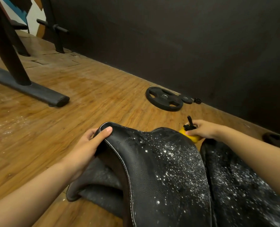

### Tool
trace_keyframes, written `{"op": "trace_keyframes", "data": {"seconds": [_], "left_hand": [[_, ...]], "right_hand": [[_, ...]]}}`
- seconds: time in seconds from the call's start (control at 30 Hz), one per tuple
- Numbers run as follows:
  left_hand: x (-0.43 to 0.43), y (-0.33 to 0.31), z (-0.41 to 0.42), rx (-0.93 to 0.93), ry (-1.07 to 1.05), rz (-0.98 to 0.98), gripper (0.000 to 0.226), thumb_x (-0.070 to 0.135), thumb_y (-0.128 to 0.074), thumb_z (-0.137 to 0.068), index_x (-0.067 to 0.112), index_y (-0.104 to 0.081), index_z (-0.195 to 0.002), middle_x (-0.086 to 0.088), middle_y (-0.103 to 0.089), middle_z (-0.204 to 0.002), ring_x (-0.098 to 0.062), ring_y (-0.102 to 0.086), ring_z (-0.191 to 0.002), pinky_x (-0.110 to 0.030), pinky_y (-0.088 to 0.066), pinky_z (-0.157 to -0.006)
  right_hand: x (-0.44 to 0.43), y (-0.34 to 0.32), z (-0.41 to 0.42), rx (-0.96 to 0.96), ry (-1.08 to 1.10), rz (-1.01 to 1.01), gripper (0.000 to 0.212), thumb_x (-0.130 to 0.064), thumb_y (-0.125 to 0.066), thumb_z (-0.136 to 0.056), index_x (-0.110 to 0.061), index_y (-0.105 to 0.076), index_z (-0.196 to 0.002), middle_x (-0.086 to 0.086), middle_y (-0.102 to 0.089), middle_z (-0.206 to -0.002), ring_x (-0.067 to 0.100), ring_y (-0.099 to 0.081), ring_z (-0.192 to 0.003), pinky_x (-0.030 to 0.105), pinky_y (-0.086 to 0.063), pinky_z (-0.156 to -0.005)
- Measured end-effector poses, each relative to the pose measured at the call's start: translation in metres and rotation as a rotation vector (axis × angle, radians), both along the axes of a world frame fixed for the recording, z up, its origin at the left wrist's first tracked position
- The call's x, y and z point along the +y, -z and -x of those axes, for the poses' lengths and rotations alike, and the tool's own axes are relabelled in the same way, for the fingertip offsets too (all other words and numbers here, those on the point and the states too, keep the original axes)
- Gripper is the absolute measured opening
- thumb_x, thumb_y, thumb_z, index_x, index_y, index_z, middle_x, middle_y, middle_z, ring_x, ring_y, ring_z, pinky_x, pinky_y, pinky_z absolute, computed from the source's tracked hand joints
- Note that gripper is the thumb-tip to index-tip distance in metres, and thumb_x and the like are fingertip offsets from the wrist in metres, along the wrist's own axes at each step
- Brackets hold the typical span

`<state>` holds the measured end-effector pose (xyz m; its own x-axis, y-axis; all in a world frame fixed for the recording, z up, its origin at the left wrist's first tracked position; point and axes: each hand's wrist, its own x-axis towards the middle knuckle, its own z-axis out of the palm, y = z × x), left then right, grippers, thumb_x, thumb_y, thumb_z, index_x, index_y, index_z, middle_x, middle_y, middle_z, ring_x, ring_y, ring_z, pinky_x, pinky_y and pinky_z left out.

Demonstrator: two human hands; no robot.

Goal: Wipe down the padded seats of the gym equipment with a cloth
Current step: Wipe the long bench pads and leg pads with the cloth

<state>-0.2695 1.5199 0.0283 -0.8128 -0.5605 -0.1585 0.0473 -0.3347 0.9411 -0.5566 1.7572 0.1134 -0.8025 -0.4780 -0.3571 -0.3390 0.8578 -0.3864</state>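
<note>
The padded seat [160, 169] is black, with a line of white stitching along its edge and many white specks over the top. The second pad [234, 177] is black with white specks too. The spray bottle [192, 138] is yellow with a black head. The floor [87, 99] has brown wood grain with whitish patches. The weight plate [164, 98] is black.
</note>
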Motion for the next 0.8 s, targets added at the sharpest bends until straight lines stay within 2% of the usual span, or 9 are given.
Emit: {"op": "trace_keyframes", "data": {"seconds": [0.07, 0.2, 0.27, 0.37, 0.53, 0.63, 0.73, 0.8], "left_hand": [[0.0, 0.001, 0.0, -0.005, -0.006, 0.005, 0.082, 0.062, -0.075, -0.045, 0.015, -0.063, -0.11, -0.005, -0.073, -0.092, -0.017, -0.069, -0.083, -0.035, -0.053, -0.081], [-0.002, 0.002, 0.0, -0.018, -0.005, 0.025, 0.079, 0.065, -0.076, -0.048, 0.016, -0.064, -0.109, -0.01, -0.073, -0.103, -0.023, -0.068, -0.095, -0.047, -0.049, -0.099], [-0.002, 0.003, 0.0, -0.014, -0.015, 0.02, 0.079, 0.066, -0.075, -0.048, 0.017, -0.064, -0.109, -0.008, -0.073, -0.102, -0.023, -0.068, -0.096, -0.047, -0.048, -0.1], [0.001, 0.004, 0.001, -0.016, -0.053, 0.019, 0.078, 0.067, -0.076, -0.048, 0.018, -0.063, -0.107, -0.007, -0.073, -0.099, -0.024, -0.069, -0.096, -0.047, -0.049, -0.099], [0.004, 0.004, 0.001, -0.021, -0.091, -0.004, 0.072, 0.063, -0.078, -0.051, 0.018, -0.063, -0.105, -0.003, -0.074, -0.092, -0.02, -0.07, -0.089, -0.044, -0.052, -0.094], [0.008, 0.009, -0.003, 0.057, -0.073, -0.096, 0.066, 0.062, -0.078, -0.06, 0.018, -0.065, -0.106, -0.006, -0.073, -0.1, -0.02, -0.069, -0.095, -0.044, -0.049, -0.099], [0.011, 0.011, -0.006, 0.119, -0.071, -0.259, 0.058, 0.053, -0.06, -0.077, 0.015, -0.064, -0.119, -0.005, -0.071, -0.114, -0.017, -0.064, -0.111, -0.038, -0.044, -0.104], [0.01, 0.01, -0.008, 0.117, -0.098, -0.26, 0.042, 0.043, -0.054, -0.088, 0.014, -0.065, -0.116, -0.006, -0.07, -0.117, -0.019, -0.063, -0.113, -0.037, -0.046, -0.1]], "right_hand": [[-0.015, 0.002, -0.005, -0.013, 0.016, 0.028, 0.054, -0.023, -0.063, -0.092, -0.015, -0.04, -0.14, 0.007, -0.051, -0.133, 0.022, -0.052, -0.11, 0.035, -0.045, -0.093], [-0.049, -0.002, -0.011, 0.029, -0.067, -0.003, 0.047, -0.025, -0.062, -0.092, -0.011, -0.047, -0.135, 0.006, -0.054, -0.13, 0.022, -0.052, -0.114, 0.037, -0.043, -0.099], [-0.064, -0.004, -0.015, 0.05, -0.108, -0.012, 0.048, -0.025, -0.064, -0.091, -0.011, -0.049, -0.134, 0.005, -0.056, -0.129, 0.02, -0.053, -0.114, 0.035, -0.042, -0.1], [-0.084, -0.006, -0.025, 0.076, -0.185, -0.042, 0.058, -0.024, -0.063, -0.092, -0.009, -0.039, -0.142, 0.004, -0.05, -0.137, 0.022, -0.048, -0.123, 0.03, -0.036, -0.098], [-0.112, -0.01, -0.048, 0.067, -0.323, -0.075, 0.055, -0.025, -0.062, -0.093, -0.011, -0.04, -0.142, 0.003, -0.048, -0.136, 0.022, -0.047, -0.124, 0.032, -0.036, -0.102], [-0.13, -0.011, -0.066, -0.027, -0.397, 0.002, 0.046, -0.031, -0.061, -0.093, -0.014, -0.048, -0.134, 0.0, -0.054, -0.124, 0.02, -0.051, -0.117, 0.031, -0.041, -0.097], [-0.155, -0.008, -0.097, -0.117, -0.441, 0.154, 0.039, -0.033, -0.06, -0.093, -0.015, -0.052, -0.126, -0.001, -0.059, -0.114, 0.017, -0.056, -0.106, 0.025, -0.047, -0.083], [-0.172, -0.005, -0.115, -0.141, -0.457, 0.269, 0.031, -0.031, -0.06, -0.093, -0.015, -0.057, -0.12, 0.0, -0.061, -0.109, 0.016, -0.058, -0.102, 0.028, -0.048, -0.086]]}}
